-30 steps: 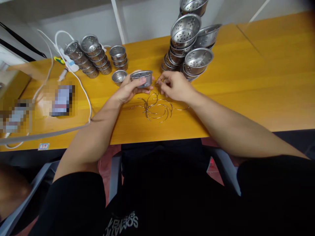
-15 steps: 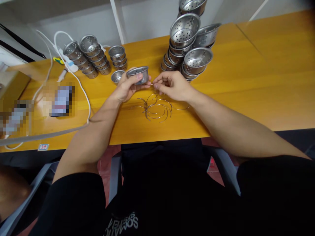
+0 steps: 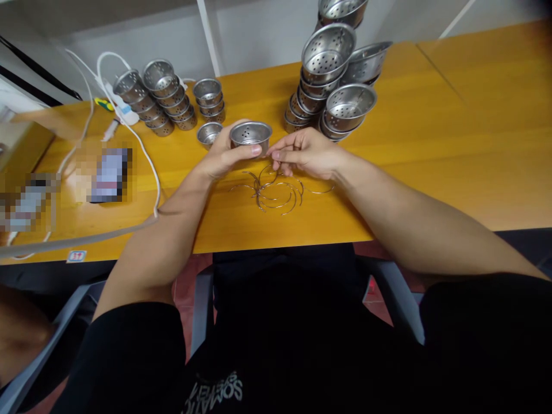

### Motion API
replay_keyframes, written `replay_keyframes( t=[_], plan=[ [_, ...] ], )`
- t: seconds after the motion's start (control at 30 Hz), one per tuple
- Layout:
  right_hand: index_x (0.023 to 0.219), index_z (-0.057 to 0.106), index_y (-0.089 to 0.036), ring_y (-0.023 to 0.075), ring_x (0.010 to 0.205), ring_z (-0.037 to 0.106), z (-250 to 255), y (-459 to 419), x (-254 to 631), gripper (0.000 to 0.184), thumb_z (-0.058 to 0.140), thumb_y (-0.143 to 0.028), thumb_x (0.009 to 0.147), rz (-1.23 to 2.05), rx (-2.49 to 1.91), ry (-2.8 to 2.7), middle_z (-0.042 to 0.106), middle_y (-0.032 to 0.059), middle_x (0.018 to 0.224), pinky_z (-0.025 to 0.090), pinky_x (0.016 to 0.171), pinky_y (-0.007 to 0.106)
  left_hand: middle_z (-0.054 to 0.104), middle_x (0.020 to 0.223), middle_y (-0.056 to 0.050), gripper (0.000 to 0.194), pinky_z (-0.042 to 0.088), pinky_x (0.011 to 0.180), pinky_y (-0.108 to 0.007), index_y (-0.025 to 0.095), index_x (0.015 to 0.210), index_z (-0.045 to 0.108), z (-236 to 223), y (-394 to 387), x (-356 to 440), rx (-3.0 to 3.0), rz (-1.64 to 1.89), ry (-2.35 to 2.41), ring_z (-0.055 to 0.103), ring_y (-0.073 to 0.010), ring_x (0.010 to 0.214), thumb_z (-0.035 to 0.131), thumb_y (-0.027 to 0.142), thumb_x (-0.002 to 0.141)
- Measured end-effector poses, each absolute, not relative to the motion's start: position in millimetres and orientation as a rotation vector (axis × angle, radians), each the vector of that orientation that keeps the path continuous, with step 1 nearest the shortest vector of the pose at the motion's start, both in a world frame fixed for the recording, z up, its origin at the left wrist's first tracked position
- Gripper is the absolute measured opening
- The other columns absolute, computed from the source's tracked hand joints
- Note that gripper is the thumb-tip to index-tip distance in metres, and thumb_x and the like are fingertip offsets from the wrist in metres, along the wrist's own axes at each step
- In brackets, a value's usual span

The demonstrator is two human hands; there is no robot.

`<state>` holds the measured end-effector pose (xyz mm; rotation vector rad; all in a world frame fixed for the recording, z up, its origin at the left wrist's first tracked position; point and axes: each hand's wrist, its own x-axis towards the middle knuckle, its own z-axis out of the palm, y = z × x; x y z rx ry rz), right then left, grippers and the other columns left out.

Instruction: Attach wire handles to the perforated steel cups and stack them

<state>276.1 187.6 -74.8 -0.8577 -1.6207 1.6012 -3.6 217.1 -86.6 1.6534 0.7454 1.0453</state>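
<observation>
My left hand [image 3: 226, 152] is wrapped round a perforated metal cup [image 3: 250, 135], thumb across its near wall and fingers behind and below. The cup is held above the table, its open top tilted toward me. At the cup's right side, my right hand [image 3: 297, 152] pinches a thin metal wire between thumb and forefinger; most of that wire is hidden by the fingers and the cup. Just below both hands, several loose curved wires [image 3: 276, 198] lie in a tangle on the table. One more small perforated cup [image 3: 209, 133] stands behind my left hand.
Stacks of perforated cups stand at the back left [image 3: 172, 98] and in a taller pile [image 3: 325, 63] at the back right. A white cable [image 3: 144, 144] loops over the wooden table [image 3: 431, 172]. A phone [image 3: 110, 175] lies at left; part of another person shows at lower left.
The cup has turned in my left hand, so its opening faces me more, and it has shifted slightly right toward my right fingers. My right hand keeps its pinch near it.
</observation>
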Motion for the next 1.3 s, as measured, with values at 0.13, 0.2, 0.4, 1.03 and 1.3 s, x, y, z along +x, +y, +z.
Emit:
replay_keyframes(
  t=[0.13, 0.2, 0.4, 1.03, 1.3],
  plan=[
    [0.099, 0.09, -0.02, 0.0139, 0.056, 0.067, -75.6, 187.8, 276.8, 0.042, 0.121, -0.047, 0.095, 1.605, -0.912, -1.623, 0.086, 0.0073, 0.082, 0.059, 0.048, 0.029, 0.085, 0.128, -0.01, 0.103, 0.073, 0.128, -0.076, 0.029, 0.127, 0.087, -92.4, 223.3, -5.2, 1.691, 1.055, 0.777, 0.09, -0.0475, 0.135, 0.119, 0.098, 0.059],
    [0.095, 0.086, -0.02, 0.0138, 0.054, 0.066, -75.8, 188.9, 278.1, 0.038, 0.117, -0.042, 0.098, 1.588, -0.952, -1.665, 0.084, 0.0072, 0.078, 0.055, 0.047, 0.029, 0.085, 0.135, -0.012, 0.106, 0.07, 0.135, -0.074, 0.029, 0.135, 0.086, -93.8, 226.5, -5.6, 1.716, 1.102, 0.804, 0.087, -0.0484, 0.144, 0.122, 0.096, 0.06],
    [0.1, 0.077, -0.028, 0.0179, 0.06, 0.068, -68.0, 184.8, 279.9, 0.054, 0.113, -0.068, 0.099, 1.451, -0.868, -1.796, 0.084, 0.0045, 0.083, 0.055, 0.054, 0.034, 0.084, 0.141, -0.014, 0.111, 0.065, 0.141, -0.068, 0.031, 0.143, 0.082, -102.0, 242.5, -9.8, 1.796, 1.26, 0.876, 0.083, -0.0457, 0.148, 0.123, 0.096, 0.063],
    [0.109, 0.082, -0.033, 0.0223, 0.065, 0.067, -92.6, 212.5, 279.6, 0.069, 0.111, -0.093, 0.094, 1.041, -0.733, -1.646, 0.078, 0.0024, 0.085, 0.064, 0.055, 0.039, 0.081, 0.149, -0.014, 0.138, 0.073, 0.128, -0.058, 0.028, 0.164, 0.067, -152.0, 284.8, -20.4, 2.182, 1.257, 0.783, 0.086, -0.0417, 0.142, 0.11, 0.116, 0.066],
    [0.111, 0.09, -0.031, 0.0262, 0.076, 0.066, -97.5, 213.6, 277.5, 0.054, 0.1, -0.084, 0.11, 0.69, -0.855, -1.758, 0.074, 0.0051, 0.088, 0.071, 0.075, 0.047, 0.076, 0.151, -0.013, 0.137, 0.068, 0.134, -0.064, 0.028, 0.167, 0.061, -157.7, 275.3, -6.9, 2.251, 1.17, 0.728, 0.083, -0.0432, 0.145, 0.105, 0.117, 0.072]
  ],
)
